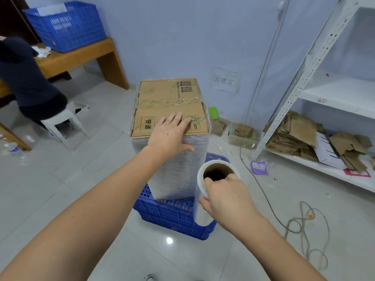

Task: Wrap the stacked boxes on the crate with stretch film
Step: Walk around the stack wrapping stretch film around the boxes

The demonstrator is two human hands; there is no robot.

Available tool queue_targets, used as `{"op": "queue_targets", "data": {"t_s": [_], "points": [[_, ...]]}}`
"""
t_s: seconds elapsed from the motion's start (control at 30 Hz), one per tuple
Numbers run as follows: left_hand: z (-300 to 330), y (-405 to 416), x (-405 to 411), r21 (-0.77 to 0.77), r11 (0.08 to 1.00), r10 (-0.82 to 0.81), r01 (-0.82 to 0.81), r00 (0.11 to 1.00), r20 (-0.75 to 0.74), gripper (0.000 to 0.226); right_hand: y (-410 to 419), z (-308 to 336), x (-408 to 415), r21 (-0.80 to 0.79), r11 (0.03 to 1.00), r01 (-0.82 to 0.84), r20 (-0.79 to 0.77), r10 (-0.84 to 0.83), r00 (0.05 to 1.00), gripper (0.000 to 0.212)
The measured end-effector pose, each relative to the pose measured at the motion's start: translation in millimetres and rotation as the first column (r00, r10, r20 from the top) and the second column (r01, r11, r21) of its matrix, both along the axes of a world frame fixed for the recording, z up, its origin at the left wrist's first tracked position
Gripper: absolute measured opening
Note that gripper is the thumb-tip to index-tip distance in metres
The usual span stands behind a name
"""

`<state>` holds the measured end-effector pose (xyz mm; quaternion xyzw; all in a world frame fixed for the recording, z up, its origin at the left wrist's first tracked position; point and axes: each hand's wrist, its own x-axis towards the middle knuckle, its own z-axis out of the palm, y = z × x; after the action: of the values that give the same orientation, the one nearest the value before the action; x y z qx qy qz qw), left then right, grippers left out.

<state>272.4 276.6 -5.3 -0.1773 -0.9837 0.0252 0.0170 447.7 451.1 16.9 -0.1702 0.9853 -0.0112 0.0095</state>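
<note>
Up top, left hand (169, 134) flat over stacked boxes' (170, 106) near edge.

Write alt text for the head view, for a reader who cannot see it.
A person's left hand rests flat on top of a film-wrapped stack of boxes standing on a blue crate, while the right hand grips a roll of stretch film upright beside the stack. White shelving holding flattened cardboard stands to the right.

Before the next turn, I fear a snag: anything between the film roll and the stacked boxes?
Nothing visible: the film roll, gripped by the right hand, sits right beside the stacked boxes.
</note>
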Motion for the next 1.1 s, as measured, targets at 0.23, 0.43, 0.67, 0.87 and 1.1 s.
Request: {"op": "queue_targets", "data": {"t_s": [0.23,0.43,0.67,0.87,1.1], "points": [[22.4,-57.2,-27.9,0.023,0.939,-0.343,0.343,0.935,0.084,0.099,-37.4,-4.9,-5.8,0.057,0.953,0.299,-0.049,-0.297,0.954,0.045],[8.3,-79.9,-44.2,0.136,0.873,-0.480,0.469,0.875,0.066,0.093,-60.7,-2.1,-20.7,0.033,0.849,0.528,-0.088,-0.524,0.847,0.056],[3.0,-79.2,-45.7,0.140,0.868,-0.491,0.477,0.867,0.084,0.087,-67.6,-33.2,-7.7,0.028,0.866,0.499,-0.179,-0.487,0.855,0.044],[0.7,-72.7,-49.2,0.163,0.871,-0.482,0.464,0.871,0.095,0.085,-85.1,-31.2,6.2,0.080,0.950,0.303,-0.253,-0.275,0.928,0.054],[0.2,-72.8,-47.1,0.175,0.875,-0.472,0.451,0.876,0.104,0.084,-114.8,-27.3,10.2,0.087,0.994,0.071,-0.214,-0.051,0.976,0.040]]}}
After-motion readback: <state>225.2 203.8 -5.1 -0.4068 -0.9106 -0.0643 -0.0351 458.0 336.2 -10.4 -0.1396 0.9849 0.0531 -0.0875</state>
